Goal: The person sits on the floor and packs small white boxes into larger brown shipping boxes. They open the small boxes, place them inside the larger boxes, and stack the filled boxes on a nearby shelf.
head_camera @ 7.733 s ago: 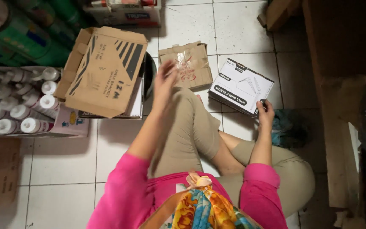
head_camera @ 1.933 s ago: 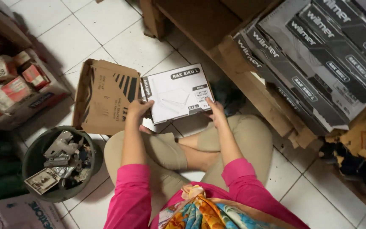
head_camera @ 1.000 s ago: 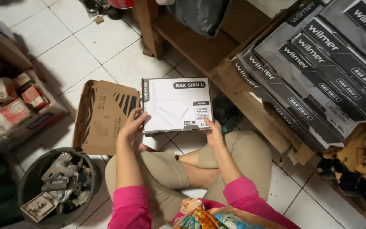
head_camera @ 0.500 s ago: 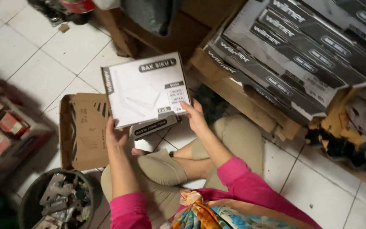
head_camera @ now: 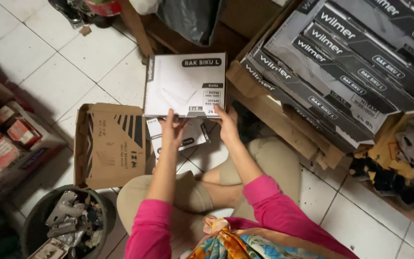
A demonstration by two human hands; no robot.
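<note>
I sit cross-legged on a white tiled floor and hold a flat white box (head_camera: 184,84) with black print up in front of me. My left hand (head_camera: 171,128) grips its lower edge near the middle. At the lower right corner of that edge my right hand (head_camera: 227,124) has hold of it. A second white box (head_camera: 190,135) lies on the floor just under the held one, partly hidden by my hands. Left of it lies a flattened brown cardboard box (head_camera: 109,144).
A stack of grey and black boxes (head_camera: 341,62) rests on a wooden rack at the right. A round dark bin (head_camera: 32,225) holding metal brackets stands at the lower left. Small red and white cartons (head_camera: 5,139) sit in an open box at the left edge.
I lifted the white box off the floor with both hands and raised it up and forward, toward the stacked boxes. The view tilted upward with it.
</note>
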